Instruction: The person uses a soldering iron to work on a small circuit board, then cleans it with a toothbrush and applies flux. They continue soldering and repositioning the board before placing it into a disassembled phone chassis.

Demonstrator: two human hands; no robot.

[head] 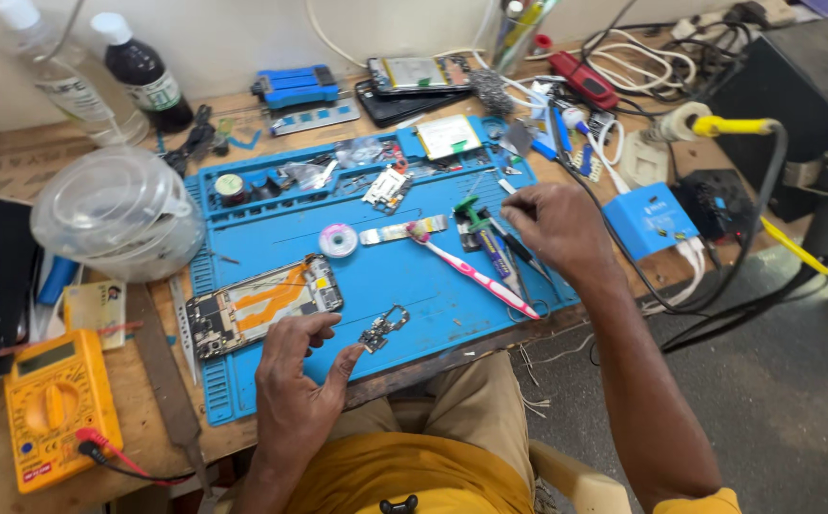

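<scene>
A small circuit board (382,328) is held in the grip of the left hand (295,376), pinched at its lower edge between thumb and forefinger just above the near part of the blue work mat (385,276). The step in hand is judged to be inspection or preparation of this loose part, while a tool is being chosen. The right hand (552,227) is reached over the cluster of tweezers and drivers (495,243) at the right of the mat; its fingertips are closed together on something thin there, though which tool is gripped cannot be told.

A steady pinch on the board and a fine, precise pick of one slim tool from the crowded pile are judged to be what the next move calls for.

The board is small, dark and irregular in outline, with metal shielding and a ring-like opening at its upper end. An opened phone (261,306), with an orange flex strip showing, lies just left of it on the mat, and a pink toothbrush (476,271) lies to the right. A yellow multimeter (52,405) rests on the tabletop (14,152).
</scene>
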